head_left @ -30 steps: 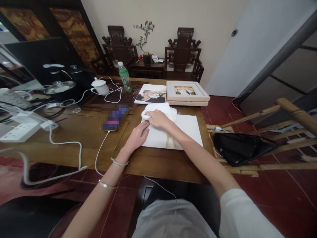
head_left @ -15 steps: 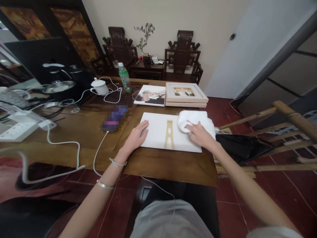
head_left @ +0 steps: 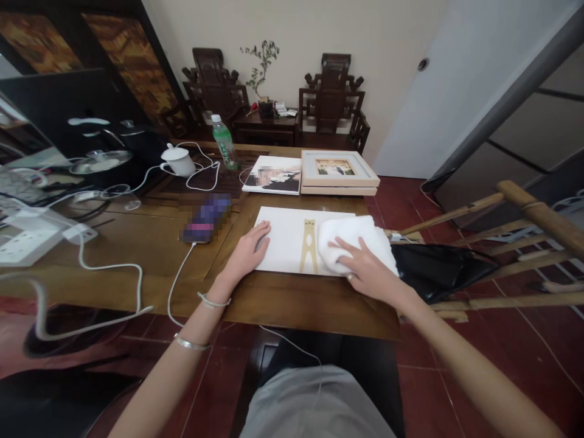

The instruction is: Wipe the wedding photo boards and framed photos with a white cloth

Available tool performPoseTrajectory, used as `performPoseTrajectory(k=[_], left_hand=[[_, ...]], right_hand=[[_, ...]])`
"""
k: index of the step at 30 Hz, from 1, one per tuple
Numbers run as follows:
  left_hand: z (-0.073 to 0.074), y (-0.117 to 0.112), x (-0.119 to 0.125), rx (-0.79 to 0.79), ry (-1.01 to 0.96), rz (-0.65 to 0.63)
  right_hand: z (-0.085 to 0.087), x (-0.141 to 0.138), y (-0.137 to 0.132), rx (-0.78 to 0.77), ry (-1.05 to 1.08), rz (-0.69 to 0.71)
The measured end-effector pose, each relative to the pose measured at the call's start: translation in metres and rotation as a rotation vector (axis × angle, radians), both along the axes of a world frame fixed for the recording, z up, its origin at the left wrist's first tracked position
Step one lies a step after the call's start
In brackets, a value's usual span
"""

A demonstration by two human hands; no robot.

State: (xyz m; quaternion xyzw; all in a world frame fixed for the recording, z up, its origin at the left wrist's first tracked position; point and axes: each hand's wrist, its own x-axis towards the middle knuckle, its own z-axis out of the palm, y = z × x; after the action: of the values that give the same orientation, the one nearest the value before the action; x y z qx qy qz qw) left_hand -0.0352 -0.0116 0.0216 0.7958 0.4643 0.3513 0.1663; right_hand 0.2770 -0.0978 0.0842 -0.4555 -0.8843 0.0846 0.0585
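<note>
The flat white rectangular panel [head_left: 283, 243] lies on the near part of the brown wooden counter [head_left: 296, 304], its surface facing up. A tan, A-shaped strip [head_left: 309, 225] runs near to far down its middle. A thick, white, fluffy cloth [head_left: 360, 231] is bunched over the panel's right end and appears to reach past its right edge.

From where I stand, the right hand [head_left: 367, 271] rests on the cloth's near side, fingers spread apart and pressed into it; whether they also pinch a fold, I cannot tell. The left hand [head_left: 244, 252] lies palm down at the panel's left edge, fingers flat and close together, thumb held away, gripping nothing.

As for how far along things are, I'd judge the work unfinished, since the cloth is on the panel with a hand pressing it. The left and middle parts look plain and unmarked, but I can't tell how much has been gone over; the right end is hidden.

Beyond the panel, on the far side, sit a glossy white photo panel [head_left: 274, 175] and, just to its right, a pale wooden picture frame [head_left: 340, 173]. Farther left stands a green plastic bottle [head_left: 223, 143].
</note>
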Motion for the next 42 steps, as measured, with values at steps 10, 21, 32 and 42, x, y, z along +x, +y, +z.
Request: performPoseTrajectory(k=[10,21,32,42], left_hand=[[0.000,0.001,-0.001,-0.008,-0.004,0.010],[0.000,0.001,0.000,0.006,0.022,-0.004],[-0.003,0.002,-0.001,0.006,-0.004,0.002],[-0.003,0.002,-0.002,0.013,-0.002,-0.006]], right_hand=[[-0.006,-0.011,0.092,0.133,-0.060,-0.104],[-0.008,-0.017,-0.030,0.114,-0.083,0.048],[-0.008,-0.008,0.023,0.078,-0.035,0.029],[-0.003,-0.010,0.102,0.150,0.031,-0.071]])
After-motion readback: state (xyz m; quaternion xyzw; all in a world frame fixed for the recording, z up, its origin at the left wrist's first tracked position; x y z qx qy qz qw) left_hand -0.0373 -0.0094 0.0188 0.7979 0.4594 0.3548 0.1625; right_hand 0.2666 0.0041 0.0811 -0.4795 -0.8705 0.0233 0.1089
